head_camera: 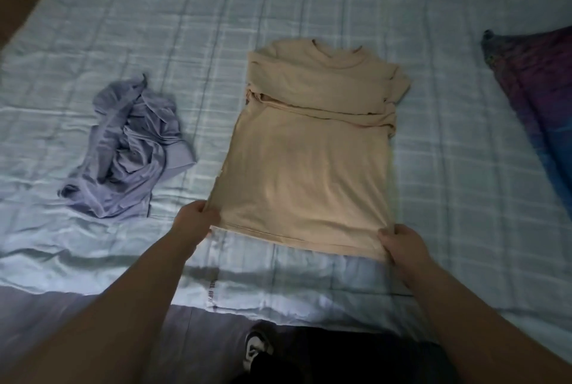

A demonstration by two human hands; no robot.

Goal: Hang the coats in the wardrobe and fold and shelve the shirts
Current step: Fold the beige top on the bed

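A beige shirt (306,160) lies flat on the bed, collar away from me, its sleeves folded in across the chest. My left hand (193,219) pinches the shirt's bottom left corner at the hem. My right hand (402,244) grips the bottom right corner of the hem. A crumpled lavender shirt (130,151) lies in a heap to the left of the beige one, apart from it.
The bed (464,166) is covered with a pale blue checked sheet. A purple and blue pillow (538,95) lies at the right edge. The bed's near edge runs below my arms, with the floor and a shoe (255,349) beneath.
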